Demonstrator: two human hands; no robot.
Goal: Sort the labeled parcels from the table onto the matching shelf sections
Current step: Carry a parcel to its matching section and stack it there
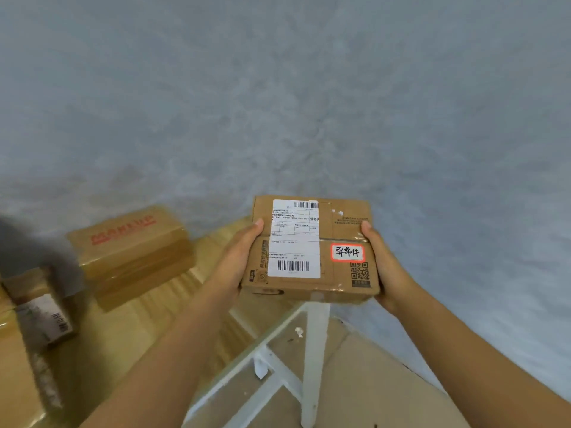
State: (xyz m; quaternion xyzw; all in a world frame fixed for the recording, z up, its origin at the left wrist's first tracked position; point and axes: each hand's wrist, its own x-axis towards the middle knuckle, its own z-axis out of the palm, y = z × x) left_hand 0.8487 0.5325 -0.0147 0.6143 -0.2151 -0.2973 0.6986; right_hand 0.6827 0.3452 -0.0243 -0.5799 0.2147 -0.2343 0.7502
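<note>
Forearms: two bare forearms reach in from the bottom edge, nearest the camera, toward a parcel held in mid-frame.
Left hand [236,257]: grips the left side of the held parcel [312,248], thumb lying on its top face, fingers underneath out of sight.
Right hand [387,267]: grips the right side of the same parcel, thumb on the top face by the right edge.
Held parcel: flat brown cardboard box, raised off the tabletop [129,329], above the table's right corner and the white table leg [315,350].
Shipping label [295,239]: white, long, with a barcode at top and bottom, set across the taped seam.
Handwritten sticker [348,252]: white with a red border and dark characters, right of the shipping label; a QR code is printed just below it.
Red-lettered box [129,251]: larger taped cardboard box with red print on top, resting on the wooden tabletop, left of the held parcel and apart from it.
Far-left parcels: a blurred box with a barcode label [43,316] lies at the left edge beside more brown cardboard; details cannot be made out.
Background: grey mottled wall [278,103] behind everything; tan floor [386,381] beneath the table frame.
</note>
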